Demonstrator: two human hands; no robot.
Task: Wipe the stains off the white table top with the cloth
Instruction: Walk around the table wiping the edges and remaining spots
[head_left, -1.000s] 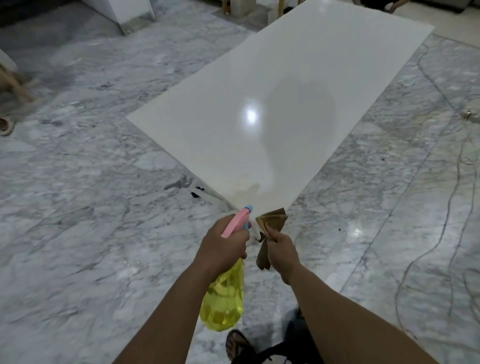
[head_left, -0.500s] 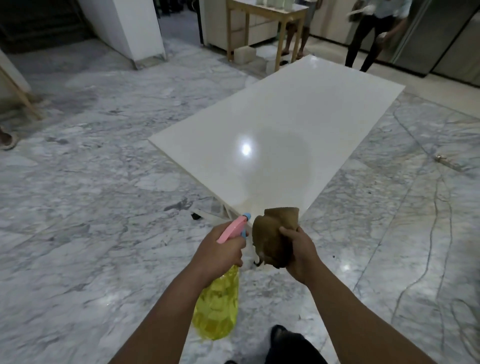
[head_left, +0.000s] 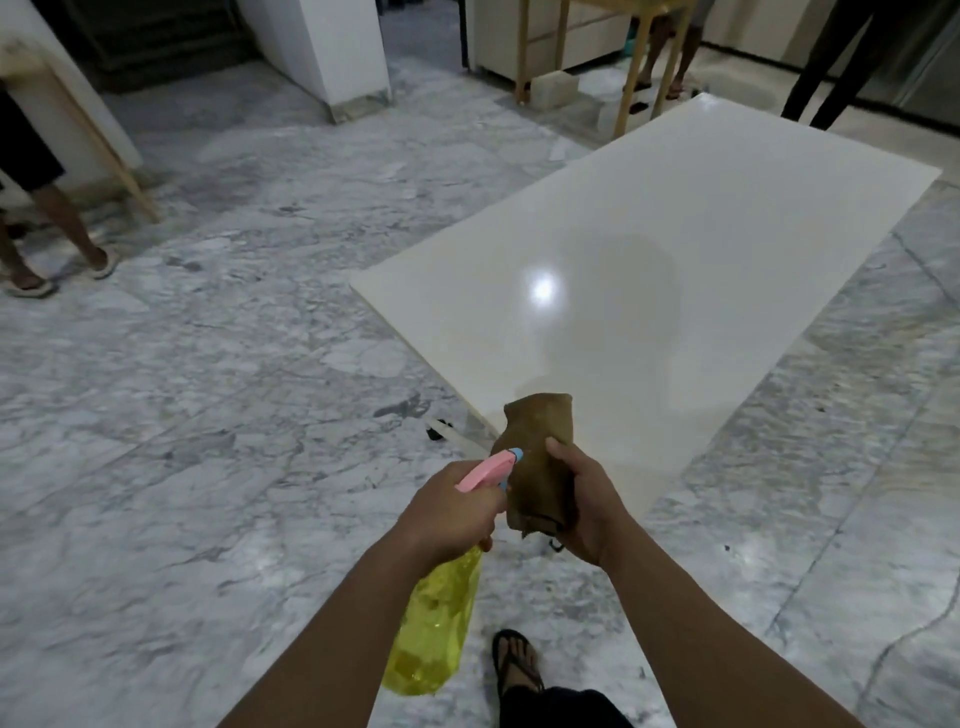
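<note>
So my left hand (head_left: 451, 506) grips the spray bottle (head_left: 434, 631); right hand (head_left: 584, 501) clutches the cloth (head_left: 540, 457) — I'd dampen it evenly, then press flat on the table (head_left: 675, 249).

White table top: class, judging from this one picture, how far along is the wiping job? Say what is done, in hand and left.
Done: the tools are picked up. The left hand grips the yellow spray bottle and the right hand holds the brown cloth.
In hand: the nozzle points at the cloth, held off the white table top.
Left: all the wiping. A faint stain shows near the closest corner.
</note>
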